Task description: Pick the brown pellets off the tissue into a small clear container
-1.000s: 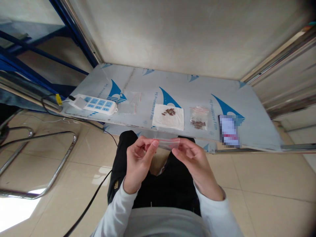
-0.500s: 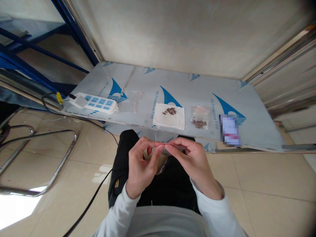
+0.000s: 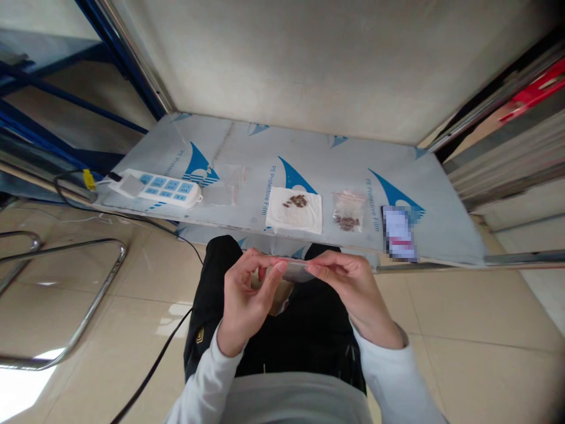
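Observation:
Above my lap, a small clear zip-lock bag (image 3: 296,271) with a reddish top edge is stretched between both hands. My left hand (image 3: 249,294) pinches one end of that edge between thumb and forefinger. The other end is pinched by my right hand (image 3: 353,288). Beyond my hands, a white paper tissue (image 3: 282,220) lies on the film-covered table with a pile of small brown pieces (image 3: 298,201) on it. Right of the tissue lies another clear zip-lock bag (image 3: 348,204) with similar brown pieces inside.
A white power strip (image 3: 164,189) with a plug and cable lies at the left of the table (image 3: 247,156). Flat clear bags (image 3: 220,195) lie beside it. A phone (image 3: 399,232) rests near the front right edge. A metal-framed chair (image 3: 95,294) stands on the floor at left.
My hands have moved apart along the bag's top edge, the right one going rightward, so more of the bag shows between them. The view has shifted slightly.

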Demonstrator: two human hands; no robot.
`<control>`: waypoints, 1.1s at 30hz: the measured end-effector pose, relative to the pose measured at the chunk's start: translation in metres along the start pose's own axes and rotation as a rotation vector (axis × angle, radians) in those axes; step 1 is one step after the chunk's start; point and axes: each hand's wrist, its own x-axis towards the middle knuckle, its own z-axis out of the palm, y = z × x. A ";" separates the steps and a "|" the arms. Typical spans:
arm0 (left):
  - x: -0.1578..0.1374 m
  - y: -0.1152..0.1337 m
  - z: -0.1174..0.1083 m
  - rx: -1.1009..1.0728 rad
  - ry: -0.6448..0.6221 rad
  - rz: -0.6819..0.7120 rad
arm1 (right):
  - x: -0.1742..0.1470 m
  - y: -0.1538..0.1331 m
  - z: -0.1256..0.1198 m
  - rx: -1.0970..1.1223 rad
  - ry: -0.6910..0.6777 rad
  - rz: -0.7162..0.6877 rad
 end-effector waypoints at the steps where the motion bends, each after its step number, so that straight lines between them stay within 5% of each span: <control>1: 0.001 -0.001 0.001 -0.016 -0.004 -0.010 | 0.000 0.003 -0.001 0.017 0.013 -0.007; 7: 0.002 -0.010 0.008 -0.073 -0.024 -0.038 | -0.006 0.012 -0.007 0.034 -0.003 0.024; 11: 0.004 -0.016 0.013 -0.045 -0.048 -0.059 | 0.004 0.012 -0.029 -0.042 0.143 -0.025; 18: 0.018 -0.041 -0.001 0.093 0.083 -0.089 | 0.108 0.032 -0.131 -0.384 0.548 -0.161; 22: 0.024 -0.056 -0.015 0.200 0.101 -0.083 | 0.162 0.054 -0.169 -0.522 0.628 -0.163; 28: 0.031 -0.073 -0.031 0.352 0.147 -0.050 | 0.180 0.060 -0.176 -0.710 0.740 -0.187; 33: 0.038 -0.087 -0.040 0.581 0.188 0.054 | 0.146 0.056 -0.150 -0.827 0.823 -0.354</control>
